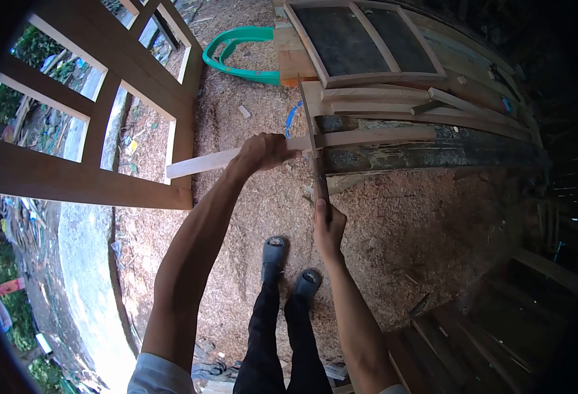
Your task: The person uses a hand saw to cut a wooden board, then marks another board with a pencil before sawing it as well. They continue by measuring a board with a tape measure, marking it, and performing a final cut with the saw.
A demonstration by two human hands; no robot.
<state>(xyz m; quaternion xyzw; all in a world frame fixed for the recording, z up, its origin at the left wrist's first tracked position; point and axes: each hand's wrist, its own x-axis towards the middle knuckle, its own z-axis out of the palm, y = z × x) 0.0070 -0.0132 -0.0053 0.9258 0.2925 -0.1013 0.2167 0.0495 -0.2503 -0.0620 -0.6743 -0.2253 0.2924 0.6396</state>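
Note:
My left hand (pixel 263 152) is closed around a long, narrow wooden strip (pixel 210 161), which runs from the left across to the right, over the end of a dark, worn beam (pixel 394 157). In my right hand (pixel 329 226) is the handle of a handsaw (pixel 309 121). The saw's thin blade points away from me and crosses the strip just right of my left hand, beside the beam's end. Whether the teeth are in the wood cannot be made out.
A wooden lattice frame (pixel 141 59) stands at the left. Beyond the strip lies a green plastic frame (pixel 236 77). Framed dark panels (pixel 394 39) and loose wood pieces (pixel 368 108) lie at the upper right. Stacked boards (pixel 446 348) are at the lower right. Shavings cover the ground.

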